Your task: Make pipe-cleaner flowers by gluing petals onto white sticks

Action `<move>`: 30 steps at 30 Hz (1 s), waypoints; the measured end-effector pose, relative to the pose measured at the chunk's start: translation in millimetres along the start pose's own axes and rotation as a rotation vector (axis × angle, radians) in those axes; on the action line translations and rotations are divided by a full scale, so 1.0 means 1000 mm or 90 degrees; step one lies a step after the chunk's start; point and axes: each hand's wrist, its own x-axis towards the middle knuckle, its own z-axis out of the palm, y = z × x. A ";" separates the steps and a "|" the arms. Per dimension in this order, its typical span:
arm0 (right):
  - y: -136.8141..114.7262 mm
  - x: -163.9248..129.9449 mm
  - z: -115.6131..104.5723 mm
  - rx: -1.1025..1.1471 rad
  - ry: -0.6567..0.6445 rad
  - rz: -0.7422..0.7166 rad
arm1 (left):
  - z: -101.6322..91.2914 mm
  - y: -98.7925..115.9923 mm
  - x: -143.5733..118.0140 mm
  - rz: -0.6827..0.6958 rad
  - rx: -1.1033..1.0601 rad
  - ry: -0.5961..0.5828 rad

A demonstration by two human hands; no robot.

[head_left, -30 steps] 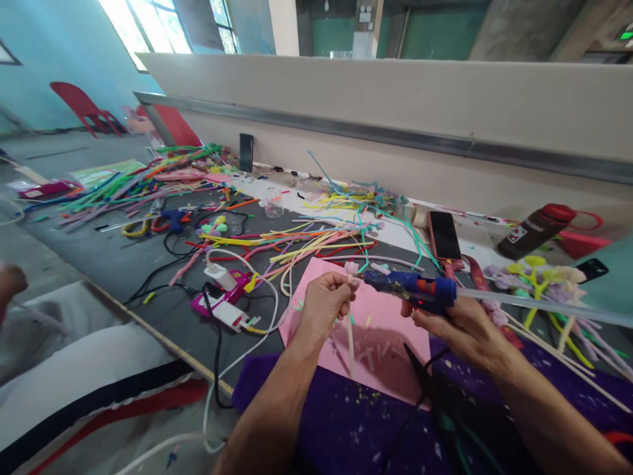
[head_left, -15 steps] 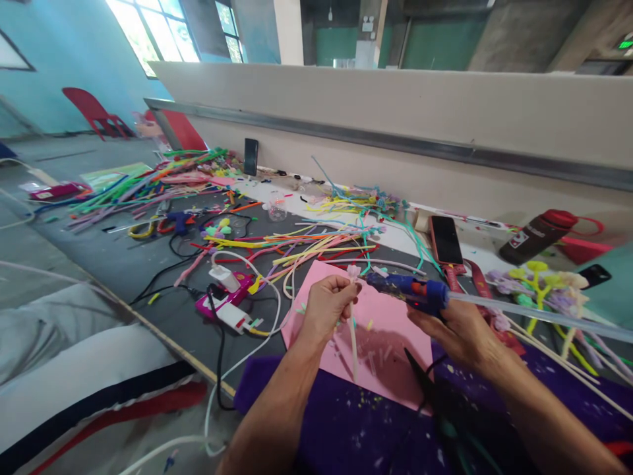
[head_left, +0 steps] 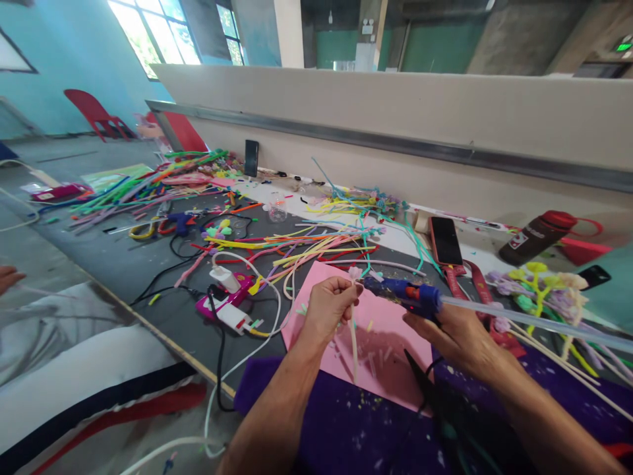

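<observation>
My left hand (head_left: 327, 307) pinches a thin white stem (head_left: 353, 342) topped by a small pale pipe-cleaner flower (head_left: 354, 272), held upright over a pink sheet (head_left: 386, 343). My right hand (head_left: 457, 333) grips a blue hot glue gun (head_left: 408, 294), its nozzle pointing left and touching the flower head. A long clear glue stick (head_left: 534, 318) pokes out of the gun's back toward the right. A black cord hangs down from under my right hand.
Heaps of coloured pipe cleaners (head_left: 306, 241) cover the grey table. A pink power strip (head_left: 225, 300) with cables lies at left. A phone (head_left: 444, 239), a dark bottle (head_left: 537, 235) and finished flowers (head_left: 539, 284) lie at right. Another person's hand (head_left: 8, 277) shows at far left.
The glue gun has shifted slightly left, its nozzle closer to the flower. My left hand stays in place with the stem. Another person's hand reappears at the far left.
</observation>
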 end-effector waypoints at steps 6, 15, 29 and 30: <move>-0.004 0.004 -0.002 -0.021 0.004 -0.012 | 0.000 -0.001 0.001 0.002 0.001 -0.009; 0.001 0.000 0.001 0.009 -0.003 0.018 | 0.001 0.001 0.000 0.000 0.007 -0.005; 0.000 0.002 0.001 0.026 -0.007 -0.008 | 0.000 0.002 0.000 -0.007 0.007 -0.004; 0.000 0.002 0.002 0.029 -0.011 -0.006 | 0.001 0.002 0.000 -0.006 0.008 -0.005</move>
